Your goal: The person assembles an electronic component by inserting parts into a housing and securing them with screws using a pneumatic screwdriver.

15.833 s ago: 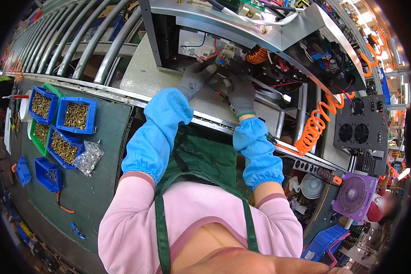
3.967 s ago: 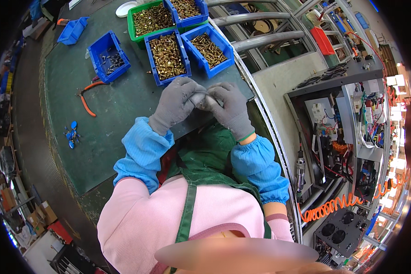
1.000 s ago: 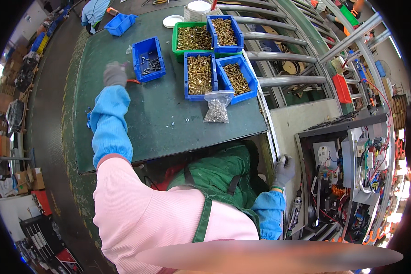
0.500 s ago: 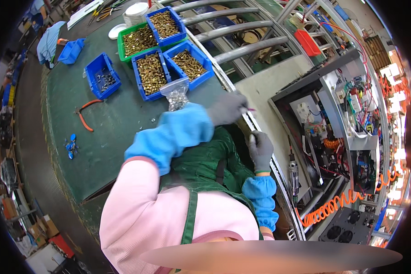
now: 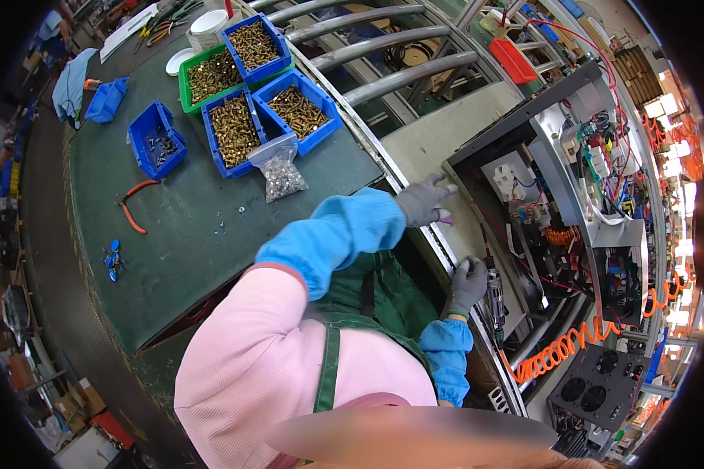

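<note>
Right hand (image 5: pixel 467 283) in grey glove wraps closed around electric screwdriver (image 5: pixel 493 291), at 4 o'clock. Left hand (image 5: pixel 425 200), fingers loosely curled, grip unclear, rests on open metal chassis (image 5: pixel 524 195) edge at 2 o'clock. Screw bins (image 5: pixel 235 129) at 11 o'clock on green bench (image 5: pixel 180 234).

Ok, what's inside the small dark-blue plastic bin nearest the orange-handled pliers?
The small dark-blue plastic bin holds a thin scatter of dark metal parts, with bare blue floor around them. Their exact kind is too small to tell.
</note>
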`<state>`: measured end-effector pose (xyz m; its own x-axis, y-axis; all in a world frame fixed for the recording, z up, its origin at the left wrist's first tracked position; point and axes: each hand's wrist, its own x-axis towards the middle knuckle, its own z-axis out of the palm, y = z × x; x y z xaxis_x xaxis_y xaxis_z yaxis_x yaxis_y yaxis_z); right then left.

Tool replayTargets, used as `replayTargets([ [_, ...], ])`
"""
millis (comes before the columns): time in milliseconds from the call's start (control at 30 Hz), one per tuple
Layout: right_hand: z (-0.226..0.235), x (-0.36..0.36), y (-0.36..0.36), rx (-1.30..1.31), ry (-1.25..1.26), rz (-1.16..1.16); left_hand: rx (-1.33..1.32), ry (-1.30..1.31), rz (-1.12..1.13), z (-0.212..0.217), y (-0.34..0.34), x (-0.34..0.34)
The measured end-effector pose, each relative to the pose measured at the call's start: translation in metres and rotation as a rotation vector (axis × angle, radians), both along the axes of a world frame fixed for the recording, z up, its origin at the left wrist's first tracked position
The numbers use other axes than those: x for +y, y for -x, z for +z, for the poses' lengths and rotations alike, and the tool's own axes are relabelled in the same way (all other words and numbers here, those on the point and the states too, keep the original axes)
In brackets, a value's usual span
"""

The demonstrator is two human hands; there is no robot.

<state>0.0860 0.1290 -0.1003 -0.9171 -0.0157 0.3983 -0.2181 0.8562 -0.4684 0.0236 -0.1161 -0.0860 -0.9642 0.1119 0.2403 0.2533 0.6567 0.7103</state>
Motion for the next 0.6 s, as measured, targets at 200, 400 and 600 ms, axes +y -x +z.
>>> replayTargets([
  [200,0.004,0.002,-0.004,-0.007,0.053,-0.012,0.295,-0.022,0.646,0.119,-0.08,-0.146],
  [400,0.0,0.004,-0.001,0.004,-0.014,0.006,-0.362,0.633,0.893,0.107,-0.128,-0.268],
  [600,0.003,0.0,-0.004,0.001,0.017,0.009,-0.498,0.694,0.636,0.116,-0.111,-0.294],
])
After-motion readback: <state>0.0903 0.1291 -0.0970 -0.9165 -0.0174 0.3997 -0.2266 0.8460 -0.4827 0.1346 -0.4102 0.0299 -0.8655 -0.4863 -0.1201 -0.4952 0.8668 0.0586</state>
